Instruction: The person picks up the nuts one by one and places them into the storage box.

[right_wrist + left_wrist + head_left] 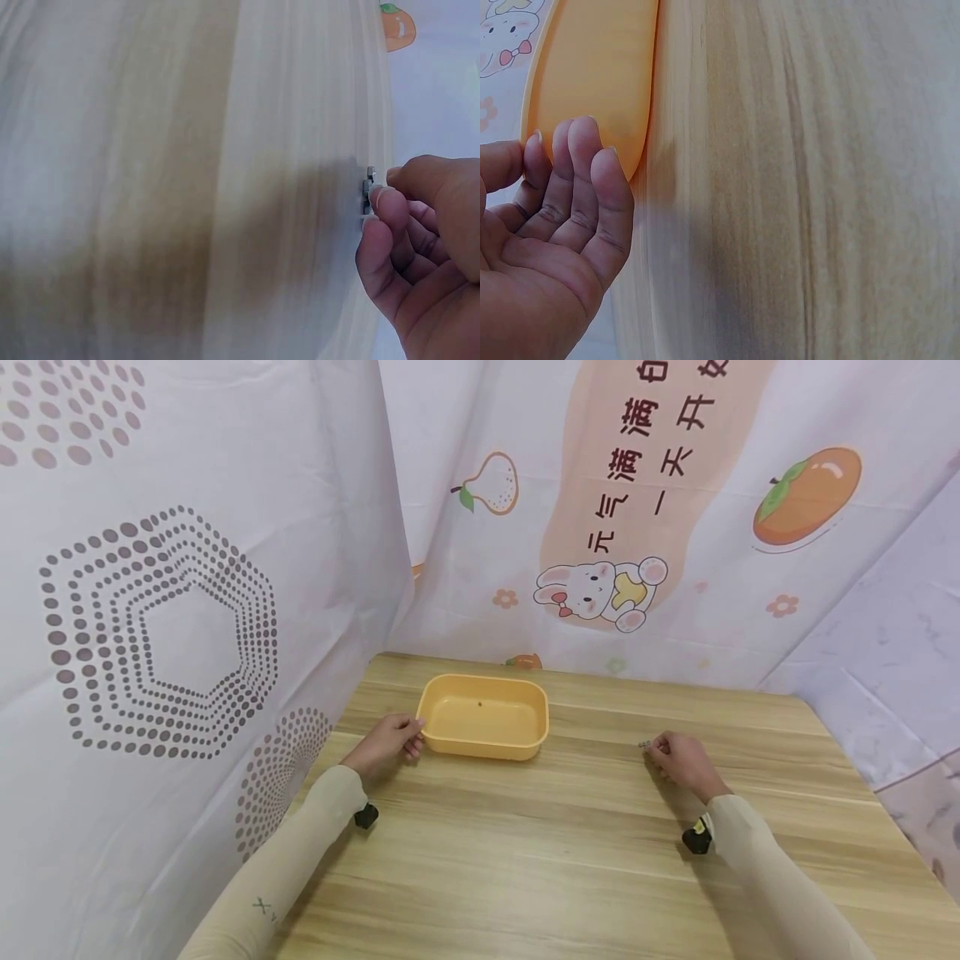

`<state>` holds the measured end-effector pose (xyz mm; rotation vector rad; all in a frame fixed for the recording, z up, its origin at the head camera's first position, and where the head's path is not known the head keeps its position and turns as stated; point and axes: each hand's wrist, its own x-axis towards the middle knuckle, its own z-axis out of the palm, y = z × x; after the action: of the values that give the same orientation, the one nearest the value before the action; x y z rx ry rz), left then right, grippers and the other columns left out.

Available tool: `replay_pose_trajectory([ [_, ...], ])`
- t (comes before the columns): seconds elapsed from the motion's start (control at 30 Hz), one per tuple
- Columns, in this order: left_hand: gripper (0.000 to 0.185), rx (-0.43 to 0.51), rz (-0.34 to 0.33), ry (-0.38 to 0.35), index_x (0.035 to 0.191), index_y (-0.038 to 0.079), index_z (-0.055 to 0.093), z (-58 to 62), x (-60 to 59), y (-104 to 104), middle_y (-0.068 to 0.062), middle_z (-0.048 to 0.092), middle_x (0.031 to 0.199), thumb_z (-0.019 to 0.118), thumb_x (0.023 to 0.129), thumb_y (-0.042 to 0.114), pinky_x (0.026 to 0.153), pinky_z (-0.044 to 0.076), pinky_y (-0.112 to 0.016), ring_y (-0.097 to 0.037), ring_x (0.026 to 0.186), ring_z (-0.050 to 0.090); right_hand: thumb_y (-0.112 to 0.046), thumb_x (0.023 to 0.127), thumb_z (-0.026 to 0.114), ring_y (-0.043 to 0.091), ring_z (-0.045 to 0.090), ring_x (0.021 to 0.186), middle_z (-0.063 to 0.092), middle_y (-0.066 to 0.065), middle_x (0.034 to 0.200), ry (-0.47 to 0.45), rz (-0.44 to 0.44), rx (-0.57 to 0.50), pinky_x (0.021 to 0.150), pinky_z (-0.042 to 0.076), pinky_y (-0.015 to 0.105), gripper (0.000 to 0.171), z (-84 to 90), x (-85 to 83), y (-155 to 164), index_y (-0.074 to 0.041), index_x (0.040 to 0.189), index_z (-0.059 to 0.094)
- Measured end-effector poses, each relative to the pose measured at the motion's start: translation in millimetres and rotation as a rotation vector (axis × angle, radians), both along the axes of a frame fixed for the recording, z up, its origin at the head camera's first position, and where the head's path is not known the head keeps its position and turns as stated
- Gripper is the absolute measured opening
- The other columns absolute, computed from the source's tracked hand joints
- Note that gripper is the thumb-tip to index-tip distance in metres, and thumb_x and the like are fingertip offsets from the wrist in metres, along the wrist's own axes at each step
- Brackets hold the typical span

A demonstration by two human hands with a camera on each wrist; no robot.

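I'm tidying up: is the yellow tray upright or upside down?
Upright: the yellow tray has its opening facing up and its inner floor showing; the left hand pinches its rim.

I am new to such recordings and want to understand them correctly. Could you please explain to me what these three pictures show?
There is no machine here, only a person's two bare hands. The wide picture is taken from the head, looking forward and down; the two close ones are taken from the left and right wrists. On the wood-grain table stands a yellow-orange rectangular basin. The left hand pinches its rim. The right hand pinches a small greyish item, too small to identify.
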<state>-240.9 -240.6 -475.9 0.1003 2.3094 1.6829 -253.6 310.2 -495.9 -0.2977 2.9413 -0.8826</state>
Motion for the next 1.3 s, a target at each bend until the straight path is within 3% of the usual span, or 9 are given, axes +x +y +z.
replay_pose_trajectory([
  [0.27, 0.034, -0.008, 0.008, -0.001, 0.105, -0.006, 0.061, -1.4, 0.0, 0, -0.017, 0.065, 0.095, 0.049, 0.111, 0.025, 0.07, 0.057, -0.03, -0.02, 0.077, 0.062, -0.014, 0.104, 0.058, 0.015, 0.061, 0.059, 0.067, 0.006, 0.077, 0.031, 0.014, -0.013, 0.051, 0.051, 0.028, 0.02, 0.9, -3.0, -5, 0.003, 0.099, 0.067],
  [0.87, 0.032, 0.008, 0.011, -0.001, 0.102, -0.005, 0.061, -3.0, 2.2, 1, -0.013, 0.064, 0.091, 0.048, 0.112, 0.023, 0.069, 0.057, -0.028, -0.02, 0.076, 0.062, -0.015, 0.102, 0.061, 0.014, 0.058, 0.065, 0.068, 0.006, 0.082, 0.119, 0.04, 0.021, 0.063, 0.05, 0.035, 0.018, 12.3, -1.0, -21, 0.001, 0.099, 0.069],
  [1.3, 0.035, 0.014, 0.014, 0.009, 0.106, -0.007, 0.061, -1.5, 0.8, 1, -0.017, 0.065, 0.096, 0.049, 0.112, 0.025, 0.072, 0.058, -0.032, -0.021, 0.078, 0.062, -0.016, 0.102, 0.063, 0.017, 0.056, 0.068, 0.066, 0.004, 0.079, 0.181, 0.066, 0.038, 0.065, 0.047, 0.035, 0.017, 20.7, -3.3, -32, -0.001, 0.097, 0.069],
])
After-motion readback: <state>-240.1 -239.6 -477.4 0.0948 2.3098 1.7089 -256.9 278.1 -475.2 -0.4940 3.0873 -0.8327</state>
